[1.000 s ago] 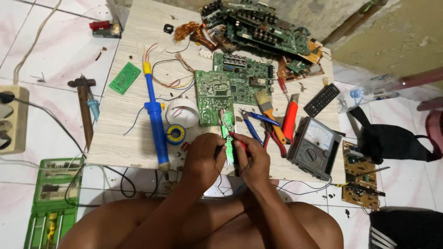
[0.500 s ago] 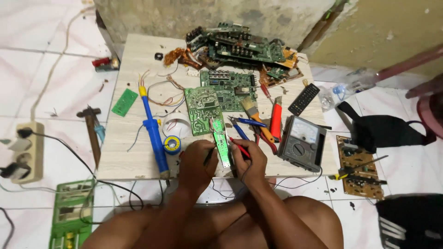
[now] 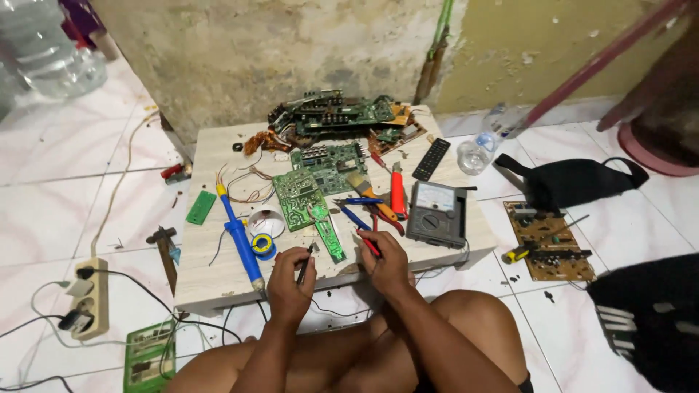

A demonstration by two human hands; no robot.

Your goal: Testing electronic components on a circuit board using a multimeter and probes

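Two hands working at counter edge | left hand pinching black probe | right hand pinching red probe | both probes now lifted off narrow green board, lying between them.

This is a makeshift electronics repair spot set up on the floor of a home, not a proper shop. A low pale table stands on white floor tiles against a stained, peeling wall. A heap of circuit boards is piled at the table's far edge, with more green boards spread in front. Repair tools lie about: a blue soldering iron, a roll of solder, an analogue multimeter, pliers and a brush. A power strip with plugs sits on the tiles, beside further boards, a hammer and plastic water bottles.
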